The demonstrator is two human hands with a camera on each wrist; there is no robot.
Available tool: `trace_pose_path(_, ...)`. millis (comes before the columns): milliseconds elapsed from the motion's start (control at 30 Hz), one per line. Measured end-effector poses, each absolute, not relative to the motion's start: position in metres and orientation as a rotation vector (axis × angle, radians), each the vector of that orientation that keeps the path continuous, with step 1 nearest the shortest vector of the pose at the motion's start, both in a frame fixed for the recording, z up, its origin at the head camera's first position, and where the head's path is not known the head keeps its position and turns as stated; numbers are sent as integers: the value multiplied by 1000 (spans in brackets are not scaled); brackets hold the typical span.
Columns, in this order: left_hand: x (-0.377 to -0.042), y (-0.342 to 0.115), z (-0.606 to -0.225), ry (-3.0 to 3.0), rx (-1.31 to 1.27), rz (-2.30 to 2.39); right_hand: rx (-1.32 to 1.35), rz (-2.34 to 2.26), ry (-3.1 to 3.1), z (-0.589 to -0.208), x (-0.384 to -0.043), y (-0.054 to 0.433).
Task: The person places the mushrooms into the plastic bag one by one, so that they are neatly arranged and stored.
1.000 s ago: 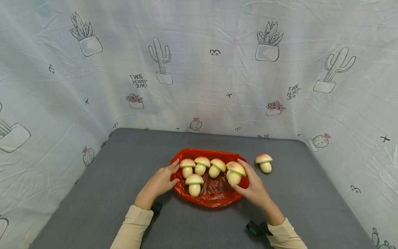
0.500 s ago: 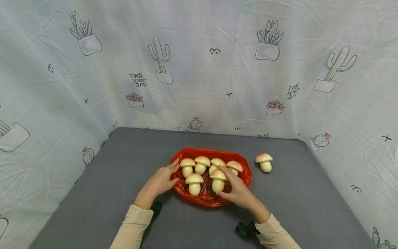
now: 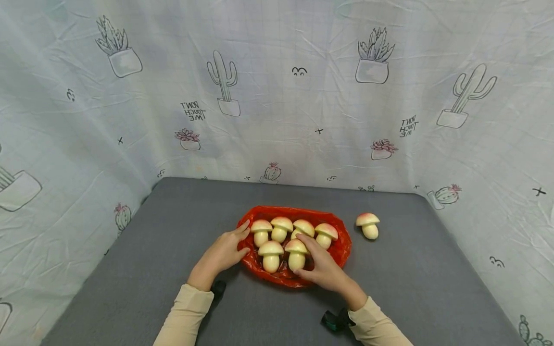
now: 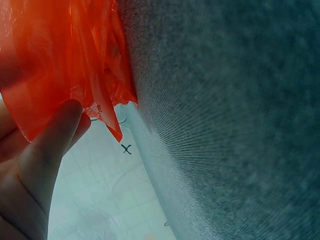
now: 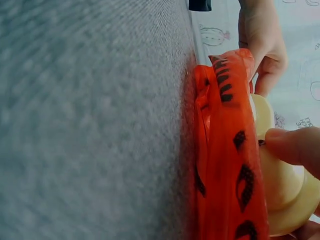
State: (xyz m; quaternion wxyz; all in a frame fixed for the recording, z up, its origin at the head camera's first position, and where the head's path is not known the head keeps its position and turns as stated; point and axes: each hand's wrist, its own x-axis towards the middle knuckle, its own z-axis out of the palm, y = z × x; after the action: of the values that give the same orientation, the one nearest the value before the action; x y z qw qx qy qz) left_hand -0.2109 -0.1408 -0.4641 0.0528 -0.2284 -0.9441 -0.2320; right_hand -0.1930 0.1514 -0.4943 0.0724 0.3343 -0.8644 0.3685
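A red plastic bag (image 3: 342, 257) lies spread wide, its rim forming an oval on the grey table. My left hand (image 3: 225, 250) holds its left edge; in the left wrist view the thumb (image 4: 62, 120) lies against the red plastic. With my right hand (image 3: 324, 269) I grip a toy mushroom (image 3: 296, 254), pale yellow with a pinkish cap, inside the front of the bag. Beside it stands another mushroom (image 3: 270, 257). Several more line the back, among them a mushroom (image 3: 325, 235) at the right end. The right wrist view shows my thumb (image 5: 287, 145) on the held mushroom's stem.
One more mushroom (image 3: 368, 226) lies on the grey table (image 3: 195, 206), right of the bag. A white cloth (image 3: 277, 96) printed with cactus drawings hangs behind and at both sides. Dark wrist devices (image 3: 335, 321) sit by both sleeves.
My right hand has moved left with its mushroom, from the bag's right end to the spot beside the front mushroom. The left hand has kept its place on the edge.
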Motion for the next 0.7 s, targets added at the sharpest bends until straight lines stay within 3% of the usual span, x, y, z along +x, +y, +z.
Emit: trace_pose_path(700,-212,-141,-467,-2868,-695,-698,1025,1028,-2659,-503,-195,146)
